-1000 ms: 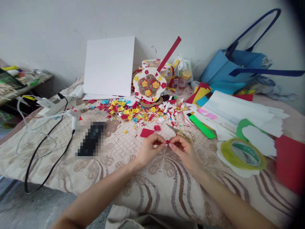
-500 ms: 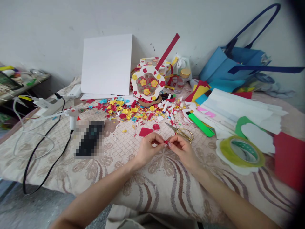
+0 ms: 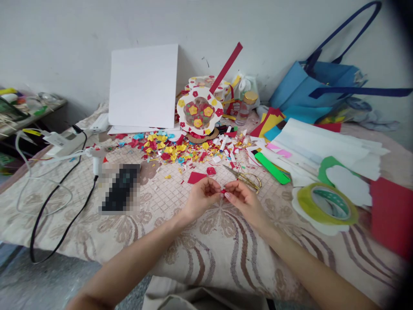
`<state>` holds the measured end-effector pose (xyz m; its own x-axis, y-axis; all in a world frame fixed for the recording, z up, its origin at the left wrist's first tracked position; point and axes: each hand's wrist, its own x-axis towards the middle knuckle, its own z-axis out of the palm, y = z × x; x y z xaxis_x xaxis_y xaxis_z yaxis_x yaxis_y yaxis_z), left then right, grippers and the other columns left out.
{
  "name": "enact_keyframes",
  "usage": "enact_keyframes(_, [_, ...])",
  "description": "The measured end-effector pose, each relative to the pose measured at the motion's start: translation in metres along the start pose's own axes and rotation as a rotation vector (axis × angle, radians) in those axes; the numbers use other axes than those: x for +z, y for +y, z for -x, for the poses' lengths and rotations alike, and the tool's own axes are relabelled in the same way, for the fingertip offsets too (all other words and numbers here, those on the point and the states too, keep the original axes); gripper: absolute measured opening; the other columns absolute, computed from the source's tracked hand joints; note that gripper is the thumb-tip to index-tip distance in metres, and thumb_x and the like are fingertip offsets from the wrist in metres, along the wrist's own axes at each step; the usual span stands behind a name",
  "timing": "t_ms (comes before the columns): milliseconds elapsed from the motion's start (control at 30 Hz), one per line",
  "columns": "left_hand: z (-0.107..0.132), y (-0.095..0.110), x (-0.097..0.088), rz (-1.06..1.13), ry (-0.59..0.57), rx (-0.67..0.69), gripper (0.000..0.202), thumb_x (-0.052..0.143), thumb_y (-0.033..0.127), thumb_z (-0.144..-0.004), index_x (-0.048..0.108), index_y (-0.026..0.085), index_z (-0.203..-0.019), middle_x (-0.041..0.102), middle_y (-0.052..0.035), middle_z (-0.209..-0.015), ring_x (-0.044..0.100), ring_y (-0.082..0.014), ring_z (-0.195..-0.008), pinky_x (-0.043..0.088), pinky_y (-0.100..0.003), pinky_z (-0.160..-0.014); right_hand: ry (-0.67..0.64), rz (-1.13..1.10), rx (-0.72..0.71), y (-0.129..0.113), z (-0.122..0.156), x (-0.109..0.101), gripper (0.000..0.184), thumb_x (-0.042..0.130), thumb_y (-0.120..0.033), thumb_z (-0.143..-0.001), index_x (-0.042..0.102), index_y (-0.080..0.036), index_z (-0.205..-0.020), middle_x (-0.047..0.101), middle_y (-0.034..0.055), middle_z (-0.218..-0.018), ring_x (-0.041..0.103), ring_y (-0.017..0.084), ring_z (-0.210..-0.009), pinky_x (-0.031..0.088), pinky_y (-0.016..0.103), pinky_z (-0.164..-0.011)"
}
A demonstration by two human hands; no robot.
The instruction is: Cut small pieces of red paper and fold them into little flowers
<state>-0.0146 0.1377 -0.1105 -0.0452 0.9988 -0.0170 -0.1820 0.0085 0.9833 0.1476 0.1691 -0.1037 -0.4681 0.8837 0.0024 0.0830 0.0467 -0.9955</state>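
Note:
My left hand (image 3: 201, 197) and my right hand (image 3: 242, 199) meet fingertip to fingertip over the patterned cloth, both pinching a tiny red paper piece (image 3: 223, 190). Just beyond the fingers lie a red paper square (image 3: 196, 177), a small red paper flower (image 3: 211, 171) and gold-handled scissors (image 3: 247, 178). Farther back is a heap of red, yellow and blue paper scraps (image 3: 176, 150) in front of a round white craft piece with paper flowers (image 3: 199, 111).
A white board (image 3: 143, 86) leans on the wall. A blurred dark device (image 3: 121, 188), a glue gun (image 3: 96, 160) and cables (image 3: 48, 202) lie left. Right are a green tape roll (image 3: 327, 206), white and coloured paper sheets (image 3: 325, 148) and a blue bag (image 3: 318, 88).
Both hands stay together on the small red piece, with slight finger movement. The view has shifted a little.

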Motion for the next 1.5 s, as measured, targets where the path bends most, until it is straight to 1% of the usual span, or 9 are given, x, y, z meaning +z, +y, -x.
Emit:
enact_keyframes(167, [0.001, 0.003, 0.001, -0.01, -0.012, 0.0, 0.03, 0.074, 0.026, -0.066, 0.055, 0.014, -0.084, 0.059, -0.0012, -0.076, 0.057, -0.0096, -0.068, 0.045, -0.022, -0.064, -0.047, 0.026, 0.036, 0.0, 0.0, -0.001, 0.017, 0.057, -0.038, -0.083, 0.059, -0.021, -0.082, 0.059, -0.0009, -0.069, 0.057, 0.014, -0.063, 0.047, 0.027, -0.06])
enact_keyframes(300, [0.003, 0.004, 0.001, -0.087, -0.079, -0.039, 0.025, 0.069, 0.032, -0.072, 0.059, 0.012, -0.083, 0.063, -0.0038, -0.074, 0.059, -0.0113, -0.068, 0.046, -0.024, -0.064, -0.033, 0.061, 0.01, 0.004, 0.0, -0.002, 0.017, 0.056, -0.037, -0.084, 0.059, -0.021, -0.082, 0.059, -0.001, -0.067, 0.057, 0.014, -0.062, 0.047, 0.027, -0.06])
enact_keyframes(533, [0.003, -0.004, -0.001, -0.203, -0.056, -0.058, 0.023, 0.066, 0.034, -0.074, 0.062, 0.012, -0.079, 0.062, -0.0025, -0.068, 0.056, -0.0101, -0.059, 0.046, -0.022, -0.057, 0.021, 0.066, 0.011, 0.003, -0.001, -0.003, 0.016, 0.057, -0.037, -0.083, 0.058, -0.021, -0.082, 0.059, -0.0011, -0.068, 0.057, 0.014, -0.062, 0.046, 0.027, -0.059])
enact_keyframes(667, [0.004, 0.0, 0.0, -0.142, -0.077, -0.104, 0.026, 0.067, 0.036, -0.072, 0.06, 0.012, -0.076, 0.06, -0.0015, -0.064, 0.054, -0.0091, -0.055, 0.044, -0.021, -0.053, -0.016, -0.029, 0.043, -0.001, -0.001, -0.003, 0.019, 0.054, -0.038, -0.086, 0.058, -0.02, -0.08, 0.059, -0.0007, -0.066, 0.057, 0.014, -0.062, 0.047, 0.028, -0.061])
enact_keyframes(867, [0.003, 0.005, 0.001, -0.104, -0.098, -0.146, 0.031, 0.07, 0.038, -0.068, 0.059, 0.01, -0.077, 0.06, -0.002, -0.064, 0.054, -0.0093, -0.055, 0.043, -0.022, -0.053, -0.116, -0.104, 0.089, 0.003, -0.005, -0.01, 0.014, 0.059, -0.034, -0.083, 0.058, -0.02, -0.082, 0.059, -0.0017, -0.07, 0.058, 0.013, -0.063, 0.047, 0.026, -0.061])
enact_keyframes(1000, [0.003, 0.002, 0.0, -0.09, -0.111, -0.089, 0.029, 0.071, 0.035, -0.07, 0.058, 0.012, -0.082, 0.062, -0.0033, -0.073, 0.057, -0.0105, -0.062, 0.045, -0.023, -0.059, -0.166, -0.066, 0.081, 0.003, -0.005, -0.014, 0.014, 0.057, -0.033, -0.085, 0.057, -0.02, -0.082, 0.058, -0.0016, -0.07, 0.058, 0.013, -0.064, 0.046, 0.027, -0.062])
enact_keyframes(1133, [0.003, 0.001, 0.0, -0.065, -0.088, -0.005, 0.026, 0.071, 0.03, -0.07, 0.053, 0.014, -0.08, 0.06, -0.0006, -0.072, 0.057, -0.0099, -0.065, 0.044, -0.022, -0.061, -0.155, -0.032, 0.076, 0.001, -0.005, -0.014, 0.014, 0.055, -0.033, -0.085, 0.055, -0.02, -0.081, 0.057, -0.0016, -0.069, 0.057, 0.013, -0.063, 0.046, 0.027, -0.062])
enact_keyframes(1367, [0.003, 0.002, -0.002, -0.202, -0.08, -0.003, 0.02, 0.069, 0.028, -0.072, 0.059, 0.012, -0.077, 0.061, -0.0027, -0.072, 0.056, -0.0106, -0.066, 0.044, -0.023, -0.063, -0.167, 0.033, 0.054, 0.0, -0.005, -0.015, 0.011, 0.054, -0.03, -0.085, 0.055, -0.02, -0.081, 0.056, -0.0017, -0.069, 0.055, 0.013, -0.062, 0.045, 0.027, -0.061])
enact_keyframes(1500, [0.003, 0.001, -0.003, -0.195, -0.085, -0.017, 0.021, 0.07, 0.03, -0.071, 0.059, 0.012, -0.075, 0.062, -0.0033, -0.071, 0.056, -0.0109, -0.064, 0.044, -0.023, -0.061, -0.169, 0.129, 0.002, -0.003, -0.003, -0.015, 0.01, 0.052, -0.028, -0.086, 0.055, -0.02, -0.082, 0.056, -0.0014, -0.07, 0.054, 0.013, -0.063, 0.043, 0.026, -0.06])
